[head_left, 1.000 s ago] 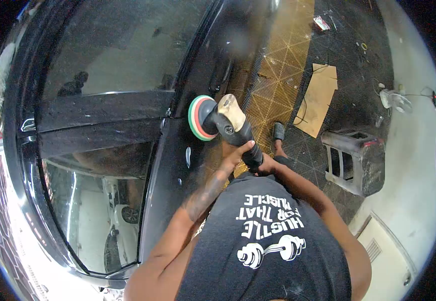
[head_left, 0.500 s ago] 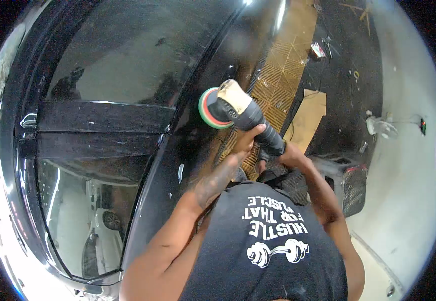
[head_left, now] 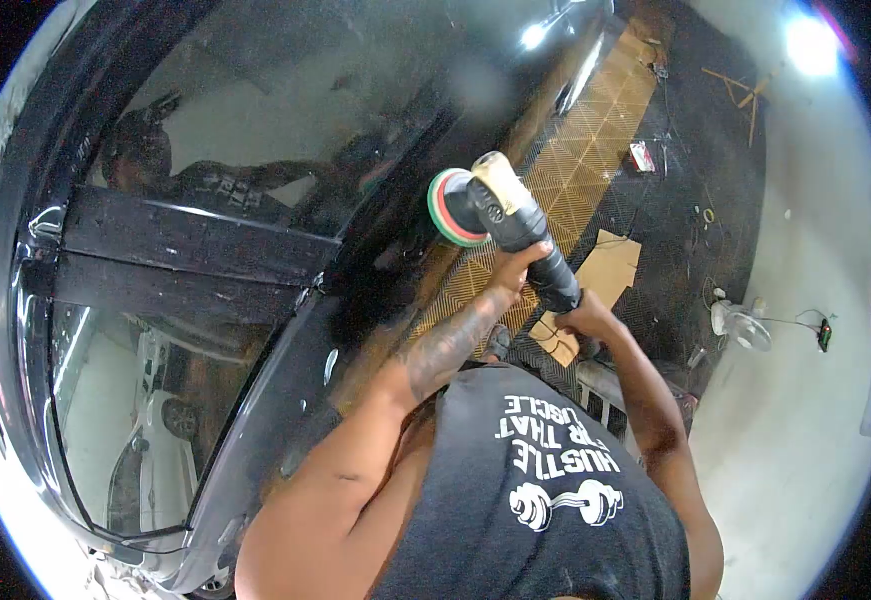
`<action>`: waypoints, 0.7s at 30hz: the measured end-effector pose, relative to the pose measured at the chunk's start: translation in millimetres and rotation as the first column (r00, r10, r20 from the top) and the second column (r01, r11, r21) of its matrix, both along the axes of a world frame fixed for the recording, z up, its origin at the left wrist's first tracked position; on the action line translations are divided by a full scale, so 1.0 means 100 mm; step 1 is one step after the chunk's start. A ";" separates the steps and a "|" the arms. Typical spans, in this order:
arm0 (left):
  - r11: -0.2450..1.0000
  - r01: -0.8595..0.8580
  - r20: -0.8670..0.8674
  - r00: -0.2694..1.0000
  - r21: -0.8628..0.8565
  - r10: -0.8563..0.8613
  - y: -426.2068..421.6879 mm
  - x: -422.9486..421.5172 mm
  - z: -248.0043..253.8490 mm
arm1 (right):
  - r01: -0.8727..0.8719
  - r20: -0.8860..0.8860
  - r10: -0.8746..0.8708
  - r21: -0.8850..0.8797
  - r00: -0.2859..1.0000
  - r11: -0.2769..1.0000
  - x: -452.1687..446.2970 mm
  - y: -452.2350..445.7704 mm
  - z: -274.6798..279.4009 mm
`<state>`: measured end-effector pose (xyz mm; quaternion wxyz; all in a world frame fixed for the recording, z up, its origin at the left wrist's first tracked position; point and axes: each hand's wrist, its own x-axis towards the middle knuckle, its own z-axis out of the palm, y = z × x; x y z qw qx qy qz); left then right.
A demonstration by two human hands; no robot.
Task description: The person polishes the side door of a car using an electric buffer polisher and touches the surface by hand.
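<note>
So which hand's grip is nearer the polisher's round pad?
The left grip, around the polisher's body, is nearer the pad; the right grip is at the polisher's opposite end.

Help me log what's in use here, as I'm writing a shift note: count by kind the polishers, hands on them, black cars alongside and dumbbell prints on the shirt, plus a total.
Polisher: 1
Hands on it: 2, the left hand and right hand
Black car: 1
Dumbbell print on the shirt: 1
Total: 5

White lettering (head_left: 567, 460) "HUSTLE FOR THAT MUSCLE" on the black shirt (head_left: 545, 548).
</note>
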<state>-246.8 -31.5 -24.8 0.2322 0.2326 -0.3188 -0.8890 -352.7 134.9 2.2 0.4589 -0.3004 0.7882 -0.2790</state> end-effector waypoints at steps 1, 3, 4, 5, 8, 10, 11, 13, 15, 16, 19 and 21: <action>1.000 0.001 0.000 1.000 -0.003 -0.001 -0.10 -0.02 0.12 | -0.018 0.084 0.016 0.024 0.996 1.000 0.02 -0.09 -0.09; 0.979 0.071 0.233 0.972 -0.191 -0.025 -0.26 -0.01 0.28 | 0.108 0.205 -0.101 -0.023 0.974 0.994 0.17 -0.25 -0.19; 0.983 0.093 0.224 0.973 -0.157 -0.056 -0.30 0.00 0.30 | 0.106 0.198 -0.097 -0.038 0.975 0.994 0.23 -0.30 -0.24; 0.984 0.093 0.230 0.972 -0.155 -0.055 -0.32 0.08 0.31 | 0.104 0.196 -0.092 -0.053 0.976 0.993 0.32 -0.33 -0.30; 0.982 0.006 0.159 0.987 -0.190 0.025 -0.19 0.37 0.35 | -0.032 0.187 0.053 -0.109 0.981 0.993 0.42 -0.19 -0.58; 0.973 -0.097 0.113 0.986 -0.207 0.122 0.00 0.61 0.37 | -0.085 0.251 0.133 -0.194 0.959 0.977 0.45 -0.18 -0.48; 0.969 -0.155 0.093 0.980 -0.190 0.175 0.07 0.66 0.39 | -0.139 0.291 0.180 -0.158 0.939 0.978 0.44 -0.18 -0.36; 0.964 -0.156 0.108 0.977 -0.214 0.182 0.04 0.61 0.43 | -0.191 0.220 0.208 -0.094 0.953 0.977 0.36 -0.20 -0.47; 0.958 -0.154 0.123 0.975 -0.241 0.188 -0.04 0.50 0.44 | -0.167 0.152 0.168 -0.019 0.974 0.986 0.25 -0.27 -0.43; 0.964 -0.121 0.114 0.982 -0.237 0.151 -0.14 0.35 0.43 | -0.076 0.218 0.110 -0.160 0.970 0.984 0.24 -0.34 -0.15; 0.968 -0.006 0.123 0.992 -0.251 0.037 -0.48 -0.17 0.33 | 0.061 0.203 -0.057 -0.014 0.978 0.998 0.02 -0.55 -0.04; 0.952 0.016 0.152 0.988 -0.307 0.032 -0.69 -0.56 0.21 | 0.064 0.173 -0.051 -0.069 0.984 0.996 -0.26 -0.63 -0.33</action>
